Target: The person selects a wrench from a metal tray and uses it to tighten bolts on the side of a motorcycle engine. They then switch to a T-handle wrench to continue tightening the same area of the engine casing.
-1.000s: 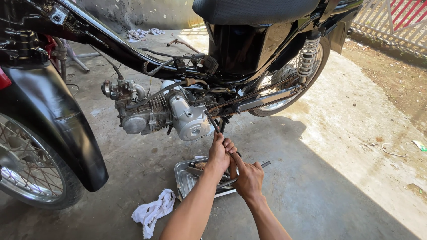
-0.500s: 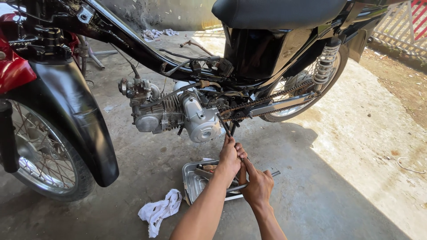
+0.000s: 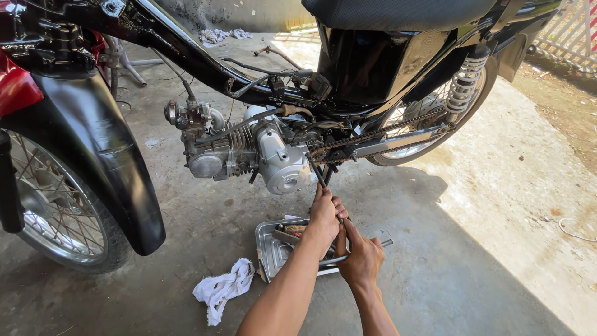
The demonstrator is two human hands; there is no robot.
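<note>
Mid-job: left hand (image 3: pixel 324 218) clenched on rod tool (image 3: pixel 317 174) set under engine (image 3: pixel 261 155) by chain (image 3: pixel 373 138), right hand (image 3: pixel 360 258) clenched on its crossbar (image 3: pixel 380 244) over tray (image 3: pixel 267 249) below engine; side cover on, nothing visibly off yet.

a glossy black front fender (image 3: pixel 106 162) curves over a silver-spoked wheel (image 3: pixel 53 214), with a flash of red bodywork (image 3: pixel 15 87) above. the motorcycle's frame (image 3: pixel 186 50) and seat (image 3: pixel 398 11) are black; its engine (image 3: pixel 261 155) is dull silver-grey and the chain (image 3: pixel 373 137) rusty brown. the rear shock spring (image 3: pixel 465 84) is pale silver. a white rag (image 3: pixel 224 287) and a shiny metal tray (image 3: pixel 268 249) lie on the grey concrete floor (image 3: pixel 435 249).
</note>
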